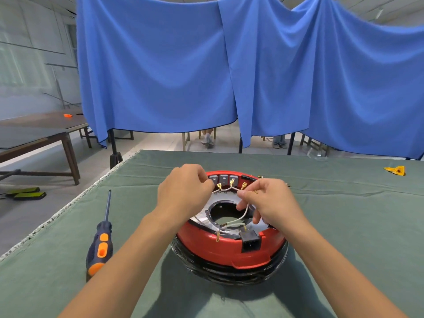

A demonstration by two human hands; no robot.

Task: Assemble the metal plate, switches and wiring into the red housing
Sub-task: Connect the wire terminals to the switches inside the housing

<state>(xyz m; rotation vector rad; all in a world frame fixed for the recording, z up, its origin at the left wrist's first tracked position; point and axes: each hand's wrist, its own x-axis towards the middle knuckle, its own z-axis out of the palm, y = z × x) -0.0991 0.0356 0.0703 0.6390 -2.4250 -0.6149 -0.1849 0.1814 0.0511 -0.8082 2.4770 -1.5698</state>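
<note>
The round red housing (pixel 226 250) stands on the green cloth, a metal plate (pixel 219 199) with a round hole lying inside it. Three grey switches (pixel 223 179) sit along its far inner wall. White wires (pixel 243 214) with brass terminals (pixel 231 181) run across the plate. My left hand (pixel 185 191) pinches a wire with a terminal near the left switch. My right hand (pixel 268 203) pinches a wire over the plate's right side. A black socket (pixel 250 242) sits in the housing's near wall.
A black-and-orange screwdriver (pixel 102 239) lies on the cloth at the left. A yellow scrap (pixel 395 170) lies at the far right. The table's left edge (pixel 57 212) runs diagonally. Blue curtains (pixel 229 76) hang behind, with other tables at the left.
</note>
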